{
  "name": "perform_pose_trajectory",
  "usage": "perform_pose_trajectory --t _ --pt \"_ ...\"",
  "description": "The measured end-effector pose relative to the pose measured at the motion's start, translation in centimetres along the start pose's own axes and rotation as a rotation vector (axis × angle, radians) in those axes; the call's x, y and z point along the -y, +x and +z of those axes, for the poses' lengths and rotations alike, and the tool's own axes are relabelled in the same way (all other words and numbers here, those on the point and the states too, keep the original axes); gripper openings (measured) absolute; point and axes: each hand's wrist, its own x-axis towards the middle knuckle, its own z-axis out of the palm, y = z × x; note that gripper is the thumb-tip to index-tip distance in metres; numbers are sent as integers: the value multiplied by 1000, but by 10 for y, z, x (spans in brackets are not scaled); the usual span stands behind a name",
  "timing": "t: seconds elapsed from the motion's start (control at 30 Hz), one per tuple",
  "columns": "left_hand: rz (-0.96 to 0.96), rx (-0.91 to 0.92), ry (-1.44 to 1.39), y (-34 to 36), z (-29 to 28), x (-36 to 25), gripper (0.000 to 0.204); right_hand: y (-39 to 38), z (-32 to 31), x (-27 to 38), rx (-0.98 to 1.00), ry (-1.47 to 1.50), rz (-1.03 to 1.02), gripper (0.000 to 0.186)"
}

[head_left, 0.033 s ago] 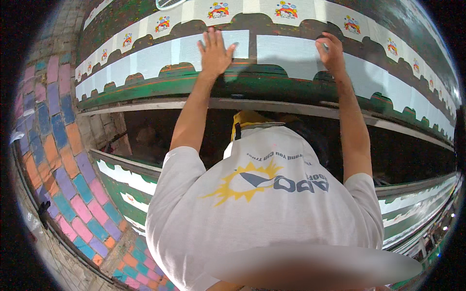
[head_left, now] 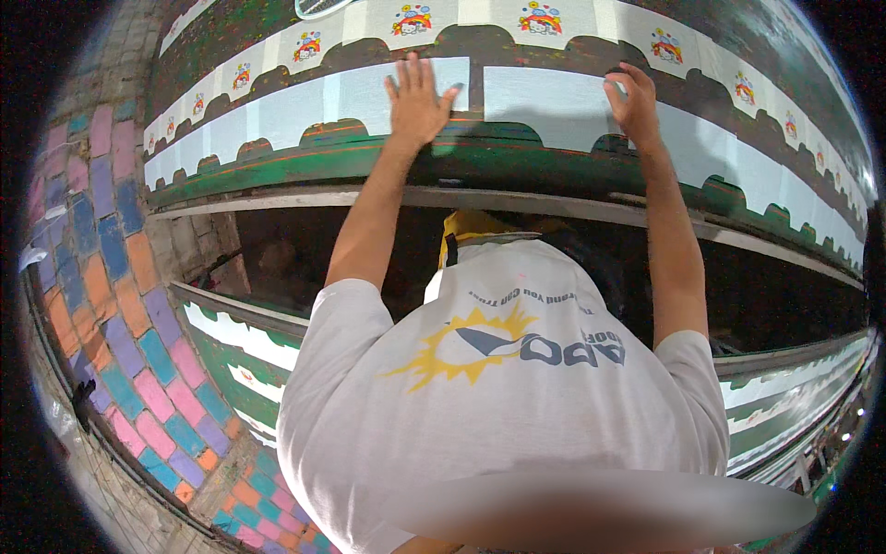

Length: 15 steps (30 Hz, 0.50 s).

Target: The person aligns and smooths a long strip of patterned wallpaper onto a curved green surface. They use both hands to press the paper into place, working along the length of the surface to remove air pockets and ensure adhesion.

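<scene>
My left hand lies with fingers spread on a pale, blank strip with cut-out edges, on a long green, dark-stained surface. My right hand is curled at the upper edge of a neighbouring pale piece, right of a narrow dark gap; what its fingers hold, if anything, I cannot make out. Just beyond both hands runs a row of white pieces printed with small colourful cartoon pictures.
My body in a white T-shirt fills the lower middle, over a dark opening behind a pale rail. Other green boards with white strips stand lower left and right. A paved floor of painted coloured bricks runs down the left.
My left hand has shifted slightly to the right along the pale strip. My right hand has moved a little to the right, still curled.
</scene>
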Motion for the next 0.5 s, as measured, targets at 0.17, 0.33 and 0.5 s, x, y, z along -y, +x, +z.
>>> perform_pose_trajectory --t 0.17,0.33,0.5 --pt "169 -28 -70 1 4 -75 87 -11 -8 -35 63 -39 8 35" --pt "138 -165 -191 7 1 -94 50 -15 -4 -35 103 -20 90 37" --pt "-26 -285 -357 25 -7 -105 23 -15 -7 -34 137 -23 130 42"
